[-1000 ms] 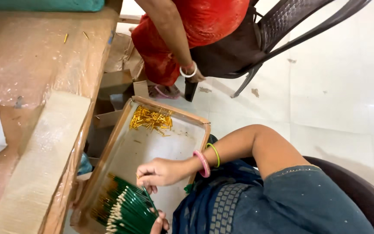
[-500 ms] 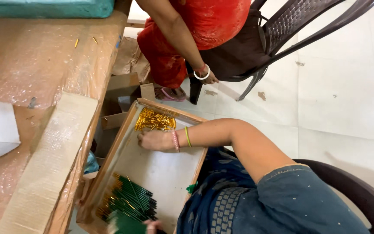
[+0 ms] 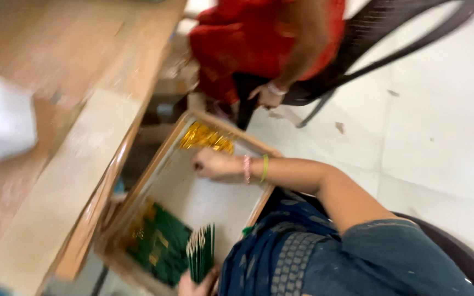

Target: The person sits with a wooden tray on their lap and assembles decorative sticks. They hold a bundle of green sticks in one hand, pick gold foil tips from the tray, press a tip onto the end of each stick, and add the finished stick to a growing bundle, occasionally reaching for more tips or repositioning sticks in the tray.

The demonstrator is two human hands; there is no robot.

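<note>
Two hands are at work over the shallow cardboard tray (image 3: pixel 163 164) that rests on my lap, though the frame is smeared with motion. My right hand (image 3: pixel 210 163) reaches to the far end of the tray and lies just beside the pile of gold pieces (image 3: pixel 207 138) in that corner — the fingers look curled, but through the blur I cannot tell whether they grip anything. My left hand (image 3: pixel 196 284) shows only partly at the bottom edge, closed around a bundle of green sticks (image 3: pixel 201 256) held upright, pale tips up. Next to it, in the near end of the tray, lies a heap of green sticks (image 3: pixel 160 249). To the left runs the wooden surface (image 3: pixel 56 77) with a white box (image 3: pixel 1 123) on it. Beyond the tray another person in red (image 3: pixel 259 38) sits on a dark chair (image 3: pixel 379 44) — one hand (image 3: pixel 267 96) hanging down.
</note>
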